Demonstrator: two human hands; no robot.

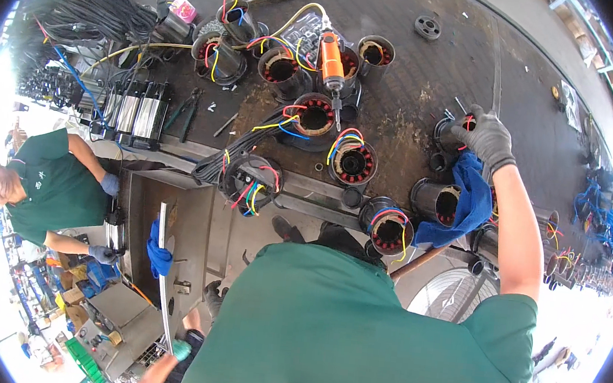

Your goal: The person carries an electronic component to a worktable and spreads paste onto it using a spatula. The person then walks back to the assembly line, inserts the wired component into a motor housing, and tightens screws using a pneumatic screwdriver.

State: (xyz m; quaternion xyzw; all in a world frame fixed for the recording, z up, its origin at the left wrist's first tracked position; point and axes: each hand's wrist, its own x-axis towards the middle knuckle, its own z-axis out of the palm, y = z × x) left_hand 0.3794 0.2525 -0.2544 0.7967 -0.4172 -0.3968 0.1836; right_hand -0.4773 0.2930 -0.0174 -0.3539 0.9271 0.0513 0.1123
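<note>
My right hand (490, 139), in a dark grey glove, reaches out over the bench at the right. Its fingers are curled over the rim of a dark cylindrical motor housing (445, 136) with red windings inside. Close to my forearm, a blue cloth (472, 200) drapes against another motor housing (435, 201). My left hand does not show; my green-shirted body fills the lower middle. At the near bench edge stand a housing with red, blue and yellow wires (389, 233) and a similar one (353, 163) farther in.
An orange power screwdriver (331, 61) hangs over the dark bench (421, 77) among several wired housings. Pliers (190, 114) and black cable coils (88, 8) lie left. A co-worker (49, 181) in green handles a motor there. Another person's gloved hand (180, 349) is beside a long silver bar (163, 274).
</note>
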